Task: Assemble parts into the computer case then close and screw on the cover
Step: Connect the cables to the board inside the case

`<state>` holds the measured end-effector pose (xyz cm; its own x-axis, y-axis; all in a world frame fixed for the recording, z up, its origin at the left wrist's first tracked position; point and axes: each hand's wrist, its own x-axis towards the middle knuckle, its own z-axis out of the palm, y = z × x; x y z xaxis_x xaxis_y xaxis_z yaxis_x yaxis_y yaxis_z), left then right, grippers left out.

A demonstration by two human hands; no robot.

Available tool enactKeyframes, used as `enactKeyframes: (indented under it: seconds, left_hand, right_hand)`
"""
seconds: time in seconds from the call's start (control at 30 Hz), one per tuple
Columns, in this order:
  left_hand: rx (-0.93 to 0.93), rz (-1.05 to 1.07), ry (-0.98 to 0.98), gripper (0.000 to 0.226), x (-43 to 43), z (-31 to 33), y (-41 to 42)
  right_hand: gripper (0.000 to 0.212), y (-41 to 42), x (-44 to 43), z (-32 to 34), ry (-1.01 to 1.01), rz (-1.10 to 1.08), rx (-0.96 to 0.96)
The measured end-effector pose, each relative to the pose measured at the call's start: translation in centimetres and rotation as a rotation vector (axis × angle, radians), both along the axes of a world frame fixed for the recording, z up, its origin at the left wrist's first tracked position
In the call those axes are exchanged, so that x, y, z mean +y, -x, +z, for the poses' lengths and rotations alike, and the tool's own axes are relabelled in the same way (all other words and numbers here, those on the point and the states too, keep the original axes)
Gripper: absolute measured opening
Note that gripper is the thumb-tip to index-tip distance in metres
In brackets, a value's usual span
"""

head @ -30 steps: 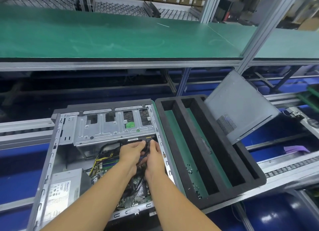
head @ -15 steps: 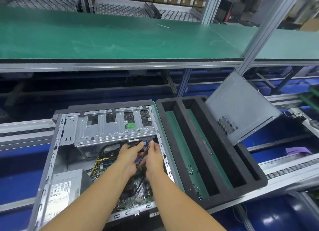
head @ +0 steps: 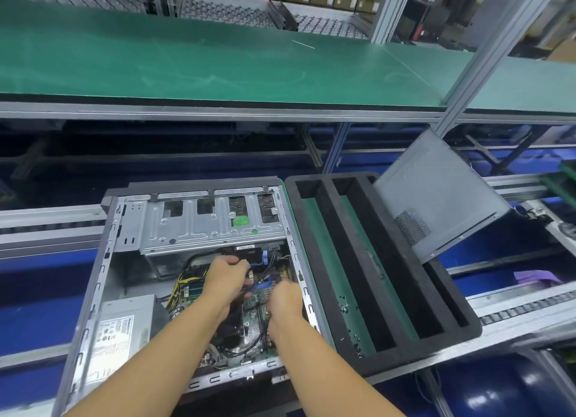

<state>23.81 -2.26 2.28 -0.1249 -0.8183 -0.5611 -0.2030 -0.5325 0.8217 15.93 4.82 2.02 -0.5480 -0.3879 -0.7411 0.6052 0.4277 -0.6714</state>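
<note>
Open computer case (head: 107, 260) lies flat, both hands inside it. Left hand (head: 226, 279) has its fingers curled round black cables (head: 260, 276) -- right hand (head: 285, 298) is bent over the board, grip hidden, cannot tell. Grey cover (head: 436, 192) leans on the foam tray (head: 352, 260) beside the case

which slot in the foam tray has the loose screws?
The leftmost slot, next to the computer case: small dark screws lie on its green floor, toward the near end. None show in the other slots.
</note>
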Motion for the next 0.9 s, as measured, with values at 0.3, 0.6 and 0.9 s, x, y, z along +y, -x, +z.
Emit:
enactKeyframes:
  seconds: [0.3,0.6,0.9]
  left_hand:
    - [-0.273,-0.257,0.328,0.018,-0.4,-0.7,-3.4]
    - [-0.398,-0.236,0.503,0.015,-0.6,-1.8,-5.7]
    - [-0.487,-0.204,0.492,0.019,-0.2,-1.9,-5.9]
  right_hand:
    - [0.042,0.0,0.9,0.7,-0.118,0.079,0.029]
    - [0.022,-0.4,0.9,0.2,-0.239,0.242,0.509]
    - [0.021,-3.6,2.3,2.3,-0.195,0.545,0.893]
